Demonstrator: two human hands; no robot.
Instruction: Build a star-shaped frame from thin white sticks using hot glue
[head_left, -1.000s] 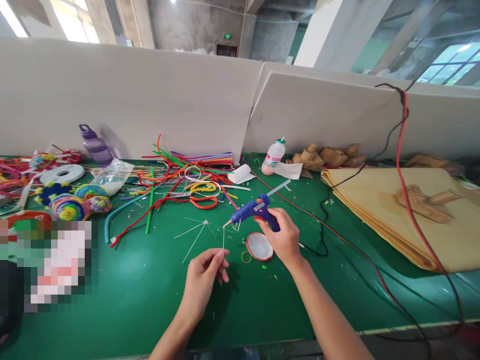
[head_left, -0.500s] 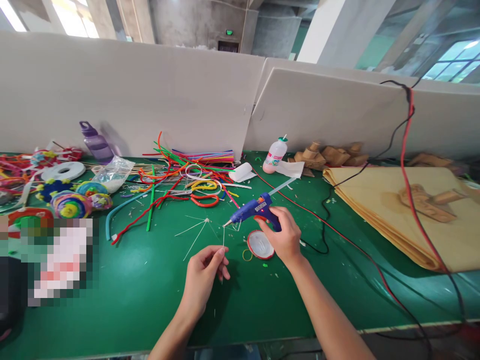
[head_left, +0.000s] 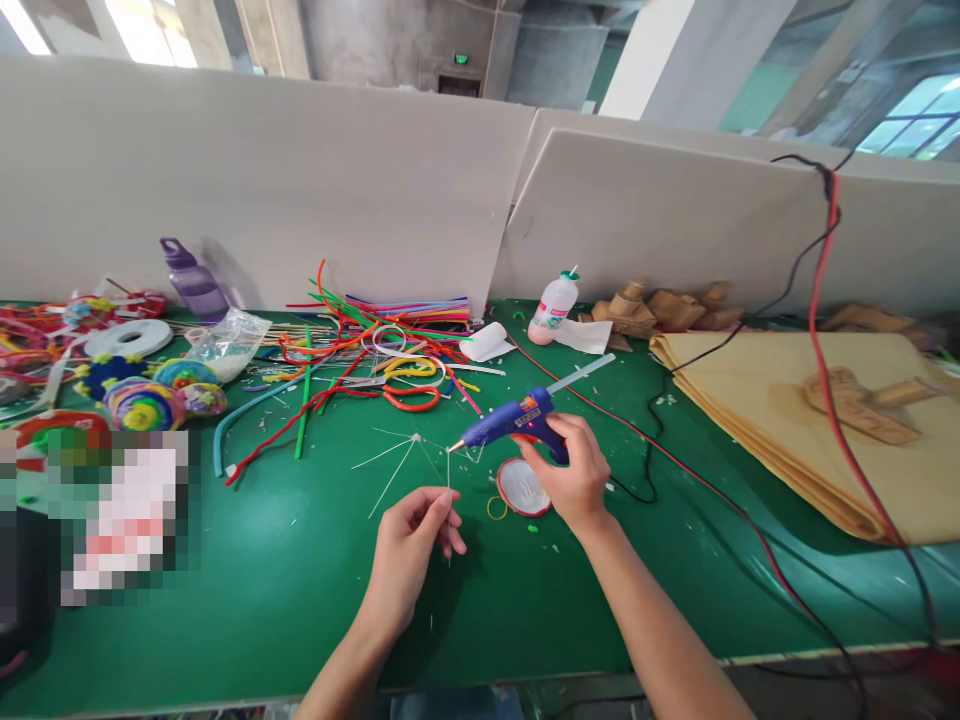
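Observation:
Near the middle of the green table, my left hand (head_left: 420, 535) pinches a thin white stick (head_left: 448, 472) that stands upright between thumb and fingers. My right hand (head_left: 574, 465) is wrapped round the handle of a blue glue gun (head_left: 502, 424), with a clear glue stick (head_left: 583, 373) poking out of its back. The gun's nozzle is at the top end of the thin stick. Just left of it, several thin white sticks joined at one point (head_left: 416, 438) lie spread on the table. A red-rimmed white lid (head_left: 523, 487) lies below the gun.
Scissors (head_left: 411, 397) and coloured pipe cleaners (head_left: 304, 400) lie behind my left hand. A pink-and-white bottle (head_left: 555, 308) stands at the back, a purple bottle (head_left: 193, 282) at back left. Yellow-brown sheets (head_left: 787, 430) and a red cable (head_left: 697, 480) are on the right.
The view has shifted slightly. The glue gun is tilted a little flatter, its back end lower and further right. Both hands keep their hold.

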